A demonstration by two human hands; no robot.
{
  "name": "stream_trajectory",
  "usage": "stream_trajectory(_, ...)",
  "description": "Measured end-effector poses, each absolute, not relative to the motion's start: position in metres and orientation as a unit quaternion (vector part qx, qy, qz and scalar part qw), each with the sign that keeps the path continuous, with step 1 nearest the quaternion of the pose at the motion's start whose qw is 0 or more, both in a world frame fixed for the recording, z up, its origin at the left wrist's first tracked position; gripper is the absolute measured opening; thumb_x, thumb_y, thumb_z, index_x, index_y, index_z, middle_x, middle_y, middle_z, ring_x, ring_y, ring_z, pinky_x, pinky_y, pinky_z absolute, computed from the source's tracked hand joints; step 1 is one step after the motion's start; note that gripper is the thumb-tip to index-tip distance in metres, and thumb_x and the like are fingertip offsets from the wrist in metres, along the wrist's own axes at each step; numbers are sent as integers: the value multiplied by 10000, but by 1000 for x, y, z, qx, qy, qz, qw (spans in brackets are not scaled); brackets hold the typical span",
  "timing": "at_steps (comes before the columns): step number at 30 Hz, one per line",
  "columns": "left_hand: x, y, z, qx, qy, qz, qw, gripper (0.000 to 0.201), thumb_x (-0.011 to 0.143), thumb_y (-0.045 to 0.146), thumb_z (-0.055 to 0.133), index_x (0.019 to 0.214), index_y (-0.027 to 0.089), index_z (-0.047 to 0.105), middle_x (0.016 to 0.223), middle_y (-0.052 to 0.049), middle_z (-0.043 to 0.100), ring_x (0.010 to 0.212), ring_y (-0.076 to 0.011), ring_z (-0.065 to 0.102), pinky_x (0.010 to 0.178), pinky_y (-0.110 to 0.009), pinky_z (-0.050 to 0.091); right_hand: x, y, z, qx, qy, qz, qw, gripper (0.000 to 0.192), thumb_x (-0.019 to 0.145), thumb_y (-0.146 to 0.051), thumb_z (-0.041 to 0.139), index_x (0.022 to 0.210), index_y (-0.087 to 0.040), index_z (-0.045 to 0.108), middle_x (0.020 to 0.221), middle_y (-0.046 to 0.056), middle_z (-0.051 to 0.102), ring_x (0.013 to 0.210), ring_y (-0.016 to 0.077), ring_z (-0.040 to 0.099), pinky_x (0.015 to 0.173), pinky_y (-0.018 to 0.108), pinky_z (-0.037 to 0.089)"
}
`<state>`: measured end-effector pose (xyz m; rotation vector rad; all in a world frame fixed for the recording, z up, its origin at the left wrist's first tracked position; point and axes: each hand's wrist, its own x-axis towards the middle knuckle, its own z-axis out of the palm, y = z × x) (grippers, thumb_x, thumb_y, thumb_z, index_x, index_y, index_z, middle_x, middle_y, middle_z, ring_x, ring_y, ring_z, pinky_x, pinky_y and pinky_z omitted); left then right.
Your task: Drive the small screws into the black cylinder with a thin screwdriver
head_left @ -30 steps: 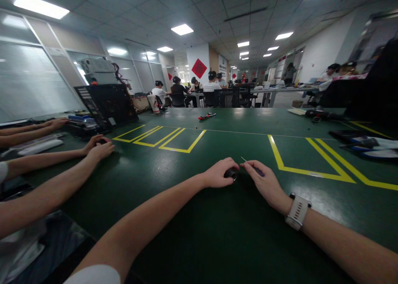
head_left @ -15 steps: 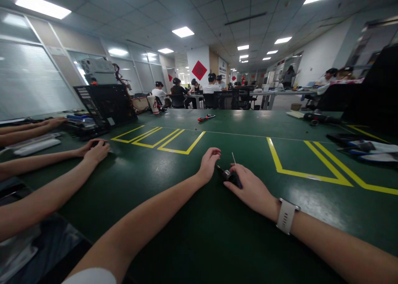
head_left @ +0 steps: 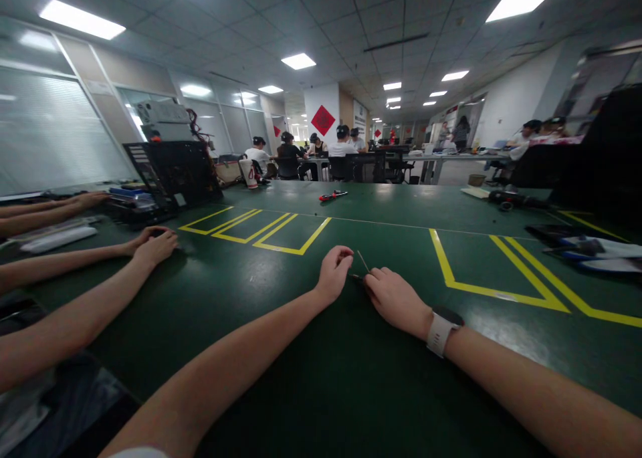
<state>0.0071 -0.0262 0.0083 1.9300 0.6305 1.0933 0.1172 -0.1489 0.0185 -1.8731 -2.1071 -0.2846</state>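
My left hand is over the green table, thumb and fingers curled together; whether something small is between them cannot be made out. Just to its right, my right hand is closed, palm down, around a dark hand tool. Only the tool's narrow dark tip shows, pointing toward my left hand, while the rest is hidden under my fingers. A thin pale rod slants up and left from the fingertips of my right hand. A watch with a light strap is on my right wrist.
Yellow tape outlines mark the table left and right. A red-and-black tool lies farther back. At left are a co-worker's hands and an open black computer case. Blue-and-white items lie at right.
My right hand has shifted left and turned over the dark tool, covering its metallic body. The pale rod moved left with it, and the two hands are closer together.
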Motion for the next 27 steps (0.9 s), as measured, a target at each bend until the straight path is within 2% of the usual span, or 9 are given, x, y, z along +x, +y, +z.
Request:
stream_trajectory(6, 4, -30, 10, 816, 223, 380, 375, 147, 803, 246, 468, 877, 150, 552, 821, -26, 564, 772, -143, 544, 715, -284, 467, 173, -153, 17, -705, -688, -108, 130, 215, 871, -173, 369, 888, -180, 584, 891, 98, 602, 785, 218, 535, 688, 327, 428)
stream_trajectory(15, 6, -28, 9, 833, 223, 343, 372, 187, 811, 293, 469, 886, 149, 560, 821, -22, 570, 764, -138, 548, 697, -275, 464, 266, -163, 10, -806, -574, -115, 84, 217, 857, -190, 385, 891, -150, 595, 927, 143, 613, 824, 246, 561, 681, 336, 402)
stream_trajectory(27, 7, -33, 15, 842, 222, 328, 367, 168, 801, 272, 476, 867, 142, 561, 819, -24, 568, 748, -135, 538, 683, -271, 450, 305, -172, 6, -856, -500, -121, 55, 274, 869, -195, 323, 906, -141, 589, 939, 153, 612, 820, 248, 577, 640, 331, 394)
